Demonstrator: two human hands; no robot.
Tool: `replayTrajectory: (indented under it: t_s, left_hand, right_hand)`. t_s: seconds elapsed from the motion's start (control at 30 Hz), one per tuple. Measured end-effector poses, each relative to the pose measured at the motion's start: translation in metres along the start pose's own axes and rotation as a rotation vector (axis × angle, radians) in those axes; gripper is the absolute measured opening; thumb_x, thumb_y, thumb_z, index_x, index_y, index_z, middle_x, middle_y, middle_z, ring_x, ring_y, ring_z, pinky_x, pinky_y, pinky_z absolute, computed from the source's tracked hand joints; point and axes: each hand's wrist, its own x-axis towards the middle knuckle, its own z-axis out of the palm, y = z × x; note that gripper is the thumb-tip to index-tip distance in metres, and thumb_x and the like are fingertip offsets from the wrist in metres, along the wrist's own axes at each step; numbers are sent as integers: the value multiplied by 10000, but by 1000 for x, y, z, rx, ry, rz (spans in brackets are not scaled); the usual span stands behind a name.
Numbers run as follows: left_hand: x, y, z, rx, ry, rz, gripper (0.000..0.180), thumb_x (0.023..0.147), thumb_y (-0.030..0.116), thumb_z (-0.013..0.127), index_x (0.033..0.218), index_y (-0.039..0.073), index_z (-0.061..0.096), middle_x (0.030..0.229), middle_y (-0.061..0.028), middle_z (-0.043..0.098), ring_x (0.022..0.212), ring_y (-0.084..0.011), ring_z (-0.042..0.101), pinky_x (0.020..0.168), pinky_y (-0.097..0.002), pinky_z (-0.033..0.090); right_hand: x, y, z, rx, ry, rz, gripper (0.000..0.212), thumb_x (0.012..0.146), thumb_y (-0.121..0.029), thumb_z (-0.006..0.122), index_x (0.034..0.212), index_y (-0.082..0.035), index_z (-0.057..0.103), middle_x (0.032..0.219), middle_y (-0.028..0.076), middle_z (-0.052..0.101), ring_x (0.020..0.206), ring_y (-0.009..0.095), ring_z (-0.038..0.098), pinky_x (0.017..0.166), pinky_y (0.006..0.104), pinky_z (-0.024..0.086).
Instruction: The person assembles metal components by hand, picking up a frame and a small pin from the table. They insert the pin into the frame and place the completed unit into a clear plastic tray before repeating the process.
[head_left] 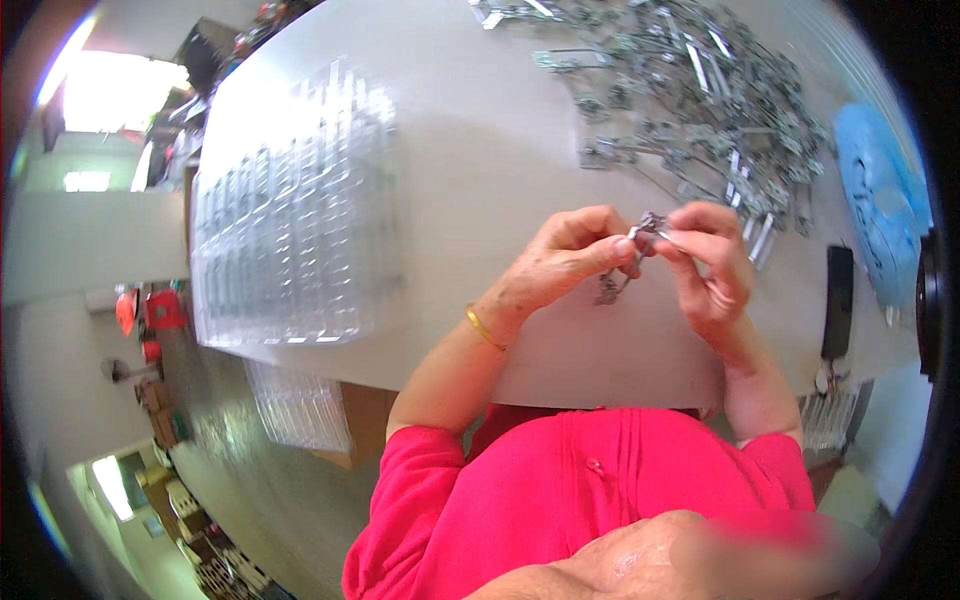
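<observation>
Hands (560, 255) pinch a slim metal part (648, 227), long axis slanting lower-left.

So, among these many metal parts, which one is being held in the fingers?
The metal part between the left hand and right hand, in front of the pile; the others lie heaped on the table.

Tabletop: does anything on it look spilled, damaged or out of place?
Nothing looks plainly spilled or damaged. The untidiest spot is the heap of metal parts far right on the tabletop: they lie jumbled at all angles, unlike the orderly ribbed clear plastic at left.
</observation>
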Motion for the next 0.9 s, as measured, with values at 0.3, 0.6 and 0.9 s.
replayTrajectory:
  t_s: [0.3, 0.6, 0.9]
  left_hand:
    - [0, -2, -3, -43, -90, -32, 255, 1035, 249, 648, 1037, -6, 666, 1017, -90, 718, 912, -127, 675, 842, -296, 528]
    - [3, -10, -5, 204, -118, -78, 371, 952, 343, 768, 1052, -6, 690, 897, 18, 665, 843, -65, 565, 732, -257, 476]
    - [11, -16, -6, -111, 66, 259, 217, 1008, 193, 692, 1087, -6, 657, 951, -28, 682, 872, -88, 620, 802, -292, 542]
  right_hand:
    - [-7, 6, 3, 459, 25, 439, 105, 1014, 25, 575, 1025, -59, 513, 1241, 161, 600, 1085, 175, 590, 959, 319, 489]
    - [-9, 9, 0, 416, -121, 451, 118, 1005, 23, 609, 1018, -61, 526, 1112, 110, 604, 954, 122, 582, 881, 284, 501]
    - [-4, 19, -2, 517, -90, 681, 78, 1036, -72, 609, 1002, -67, 539, 1227, 140, 645, 1004, 119, 580, 899, 284, 476]
